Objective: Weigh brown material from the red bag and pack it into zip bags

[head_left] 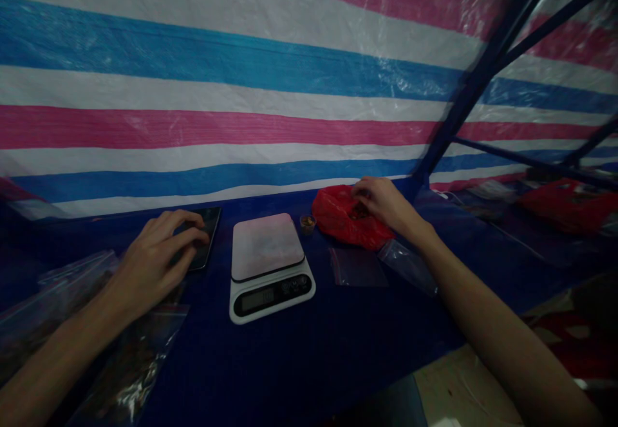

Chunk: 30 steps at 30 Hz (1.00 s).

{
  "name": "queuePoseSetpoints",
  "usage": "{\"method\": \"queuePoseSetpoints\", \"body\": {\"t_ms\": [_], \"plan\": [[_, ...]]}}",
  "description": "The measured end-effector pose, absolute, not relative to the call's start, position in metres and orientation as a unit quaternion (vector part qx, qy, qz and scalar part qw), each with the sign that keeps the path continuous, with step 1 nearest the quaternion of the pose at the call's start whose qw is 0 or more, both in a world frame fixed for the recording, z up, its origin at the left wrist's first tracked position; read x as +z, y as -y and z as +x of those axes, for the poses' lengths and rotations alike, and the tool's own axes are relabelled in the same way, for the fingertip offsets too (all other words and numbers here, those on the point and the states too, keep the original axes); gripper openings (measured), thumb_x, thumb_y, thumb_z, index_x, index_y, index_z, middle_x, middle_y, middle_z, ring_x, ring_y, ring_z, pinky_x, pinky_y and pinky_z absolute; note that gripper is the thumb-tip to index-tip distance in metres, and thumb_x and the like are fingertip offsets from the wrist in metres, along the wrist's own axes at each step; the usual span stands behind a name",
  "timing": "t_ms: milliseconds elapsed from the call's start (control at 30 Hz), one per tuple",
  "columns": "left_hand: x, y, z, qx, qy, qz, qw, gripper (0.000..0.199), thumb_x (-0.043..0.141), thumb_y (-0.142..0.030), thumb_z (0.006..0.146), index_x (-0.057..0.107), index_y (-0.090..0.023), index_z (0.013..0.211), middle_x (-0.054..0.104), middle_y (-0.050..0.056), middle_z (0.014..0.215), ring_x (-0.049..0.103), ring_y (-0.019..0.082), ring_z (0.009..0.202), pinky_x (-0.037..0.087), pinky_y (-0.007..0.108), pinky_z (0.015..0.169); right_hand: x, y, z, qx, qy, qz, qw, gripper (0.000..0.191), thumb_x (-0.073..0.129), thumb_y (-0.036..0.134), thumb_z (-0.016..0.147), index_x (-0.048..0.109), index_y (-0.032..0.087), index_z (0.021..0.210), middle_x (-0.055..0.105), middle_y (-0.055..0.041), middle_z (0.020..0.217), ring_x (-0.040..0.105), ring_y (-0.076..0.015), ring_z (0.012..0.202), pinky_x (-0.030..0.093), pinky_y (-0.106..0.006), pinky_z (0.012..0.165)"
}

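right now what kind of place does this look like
Probably a makeshift packing stall, judging by the striped tarpaulin wall, the digital kitchen scale and the small resealable plastic bags.

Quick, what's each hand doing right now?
Left hand: open, resting on a phone.
Right hand: curled at the mouth of a red plastic bag; whether it holds anything cannot be told.

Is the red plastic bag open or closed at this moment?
The red plastic bag is open: the right hand reaches into its mouth, where brown pieces show.
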<state>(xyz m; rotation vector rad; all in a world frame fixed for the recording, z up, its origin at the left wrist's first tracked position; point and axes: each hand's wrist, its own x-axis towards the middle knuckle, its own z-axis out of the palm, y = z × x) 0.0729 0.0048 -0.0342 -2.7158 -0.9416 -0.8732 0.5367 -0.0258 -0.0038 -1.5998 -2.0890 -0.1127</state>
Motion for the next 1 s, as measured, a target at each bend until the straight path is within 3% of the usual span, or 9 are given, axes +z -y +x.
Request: {"method": "queuePoseSetpoints", "body": {"t_ms": [100, 167, 400, 533, 1000], "plan": [[-0.034, -0.004, 0.075, -0.283, 0.319, -0.902, 0.065, 0.021, 0.045, -0.025, 0.096, 0.066, -0.024, 0.096, 0.062, 0.008, 0.115, 0.060, 0.028, 0.106, 0.044, 0.043, 0.088, 0.001, 0.031, 0.504, -0.028, 0.750, -0.543, 0.377, 0.014, 0.063, 0.013, 0.090, 0.076, 0.018, 0.089, 0.074, -0.0079, 0.091, 0.067, -0.0212, 0.084, 0.048, -0.033, 0.078], [-0.034, -0.002, 0.077, -0.281, 0.322, -0.902, 0.064, 0.022, 0.043, -0.025, 0.097, 0.065, -0.024, 0.095, 0.062, 0.008, 0.115, 0.059, 0.028, 0.106, 0.045, 0.044, 0.088, -0.003, 0.032, 0.478, 0.017, 0.753, -0.509, 0.416, 0.012, 0.065, 0.014, 0.090, 0.076, 0.019, 0.089, 0.075, -0.0061, 0.092, 0.068, -0.0205, 0.087, 0.050, -0.033, 0.083], [-0.033, -0.001, 0.076, -0.281, 0.334, -0.898, 0.055, 0.022, 0.043, -0.027, 0.098, 0.064, -0.025, 0.096, 0.062, 0.007, 0.115, 0.059, 0.027, 0.107, 0.046, 0.045, 0.090, -0.029, 0.024, 0.444, 0.095, 0.782, -0.488, 0.375, 0.013, 0.070, 0.010, 0.089, 0.077, 0.020, 0.092, 0.076, -0.0045, 0.094, 0.068, -0.0182, 0.085, 0.053, -0.031, 0.081], [-0.031, 0.001, 0.077, -0.281, 0.332, -0.899, 0.057, 0.022, 0.042, -0.027, 0.098, 0.064, -0.025, 0.095, 0.061, 0.007, 0.116, 0.059, 0.027, 0.107, 0.045, 0.046, 0.089, -0.031, 0.022, 0.448, 0.094, 0.786, -0.492, 0.361, 0.018, 0.071, 0.010, 0.089, 0.078, 0.022, 0.101, 0.076, -0.0050, 0.099, 0.070, -0.0191, 0.089, 0.054, -0.033, 0.084], [-0.028, 0.005, 0.080, -0.271, 0.318, -0.906, 0.066, 0.023, 0.042, -0.020, 0.100, 0.065, -0.020, 0.097, 0.059, 0.009, 0.118, 0.056, 0.026, 0.108, 0.043, 0.045, 0.089, -0.032, 0.022, 0.448, 0.085, 0.794, -0.478, 0.367, 0.011, 0.075, 0.016, 0.089, 0.078, 0.020, 0.099, 0.077, -0.0050, 0.098, 0.069, -0.0183, 0.089, 0.053, -0.032, 0.085]]}}
